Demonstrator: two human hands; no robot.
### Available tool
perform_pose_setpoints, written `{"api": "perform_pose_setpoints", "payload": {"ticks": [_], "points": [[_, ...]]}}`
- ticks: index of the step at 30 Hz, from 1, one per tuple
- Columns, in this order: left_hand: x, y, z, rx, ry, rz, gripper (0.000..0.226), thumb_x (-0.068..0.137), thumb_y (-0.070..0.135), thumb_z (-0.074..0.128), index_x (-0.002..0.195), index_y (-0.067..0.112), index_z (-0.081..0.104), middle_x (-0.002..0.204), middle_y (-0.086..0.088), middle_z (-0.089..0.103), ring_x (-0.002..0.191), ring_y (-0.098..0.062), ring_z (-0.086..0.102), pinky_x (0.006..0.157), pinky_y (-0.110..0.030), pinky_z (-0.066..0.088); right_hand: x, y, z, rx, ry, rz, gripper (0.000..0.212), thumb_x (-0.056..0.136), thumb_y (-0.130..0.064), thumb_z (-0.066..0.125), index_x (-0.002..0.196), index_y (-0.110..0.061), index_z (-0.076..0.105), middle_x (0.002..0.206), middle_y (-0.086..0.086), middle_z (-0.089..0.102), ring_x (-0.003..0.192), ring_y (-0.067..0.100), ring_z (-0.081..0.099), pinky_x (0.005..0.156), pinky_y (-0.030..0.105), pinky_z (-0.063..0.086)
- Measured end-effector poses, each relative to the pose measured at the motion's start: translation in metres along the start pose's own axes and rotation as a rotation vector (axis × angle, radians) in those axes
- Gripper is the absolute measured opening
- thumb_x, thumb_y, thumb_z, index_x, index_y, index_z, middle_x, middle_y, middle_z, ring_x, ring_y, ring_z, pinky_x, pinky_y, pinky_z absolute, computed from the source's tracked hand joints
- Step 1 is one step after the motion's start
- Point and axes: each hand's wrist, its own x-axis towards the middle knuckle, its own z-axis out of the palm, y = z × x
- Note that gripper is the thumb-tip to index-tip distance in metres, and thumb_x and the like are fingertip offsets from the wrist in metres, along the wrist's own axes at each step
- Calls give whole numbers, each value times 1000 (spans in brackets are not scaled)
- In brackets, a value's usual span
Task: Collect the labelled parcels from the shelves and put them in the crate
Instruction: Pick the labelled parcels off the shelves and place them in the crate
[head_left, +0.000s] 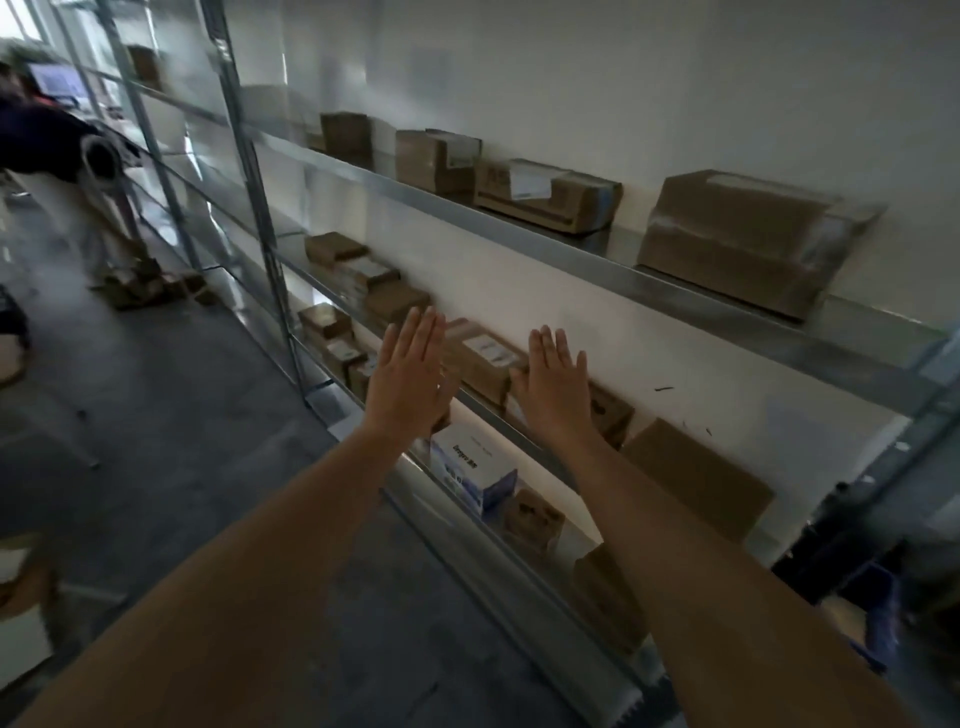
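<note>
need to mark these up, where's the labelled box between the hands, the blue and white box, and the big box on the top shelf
labelled box (480, 356), head view, on its top face
blue and white box (470, 470), head view, on its white side
big box (743, 239), head view, on its front face

1. The shelving is set along the wall, to the right of the floor aisle.
2. On the top shelf a row of parcels is placed; the large parcel lies furthest right.
3. On the middle shelf the labelled parcel is seen between the left hand and the right hand.
4. On the shelf below, a printed box is placed left of a small parcel.
</note>
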Motion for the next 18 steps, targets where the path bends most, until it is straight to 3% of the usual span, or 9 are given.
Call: {"api": "perform_pose_setpoints", "payload": {"ticks": [6, 11, 18], "points": [[50, -92, 29, 99, -63, -45, 77, 92, 54, 7, 152, 6, 7, 161, -10, 5, 148, -24, -3, 121, -43, 2, 81, -71, 43, 20, -69, -67, 63, 104, -42, 19, 156, -8, 5, 164, 8, 0, 151, 24, -5, 121, 51, 5], [98, -154, 47, 80, -55, -53, 78, 89, 54, 7, 152, 8, 11, 160, -10, 11, 148, -24, 2, 121, -42, 3, 149, -116, 67, 38, -90, -84, 64, 104, -41, 22, 156, -9, 4, 164, 9, 1, 151, 25, -5, 121, 51, 6], [162, -225, 86, 94, -89, -118, 73, 95, 54, 14, 152, 10, 0, 161, -8, -1, 148, -22, -7, 121, -43, -1, 251, -158, 96, 70, -119, -118, 65, 105, -43, 19, 156, -9, -2, 164, 8, -6, 151, 23, -11, 120, 48, -5]]}}
